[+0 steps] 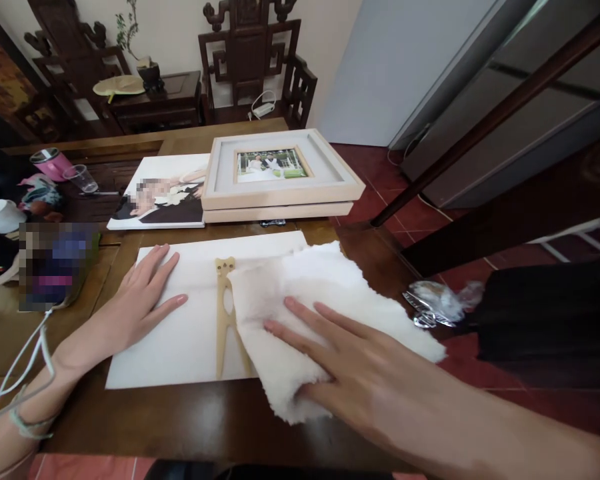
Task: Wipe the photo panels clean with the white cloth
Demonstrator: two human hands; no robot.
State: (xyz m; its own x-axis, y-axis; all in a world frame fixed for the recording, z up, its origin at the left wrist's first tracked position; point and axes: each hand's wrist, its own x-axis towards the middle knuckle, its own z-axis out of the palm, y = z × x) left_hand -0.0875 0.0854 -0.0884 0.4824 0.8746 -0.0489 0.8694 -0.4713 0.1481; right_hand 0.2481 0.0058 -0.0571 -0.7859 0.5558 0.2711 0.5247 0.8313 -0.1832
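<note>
My left hand (143, 303) lies flat on the left part of a white board (193, 333), fingers spread and nothing in them. Over the board's right side, my right hand (350, 360) presses on a white cloth (320, 267) with ragged edges and grey smudges. Its thumb tucks in at the cloth's near edge. Between the hands, a pale yellow two-legged stand (223, 327) with small screws at its top rests on the board. The cloth covers part of its right leg and the board's right end.
Behind the board are stacked wooden picture frames (280, 197) and a photo panel (165, 213). A pink cup (50, 165), a clear plastic cup (83, 179) and a white cable (45, 340) are at left. Beyond the table's right edge lies clear wrapping (433, 303).
</note>
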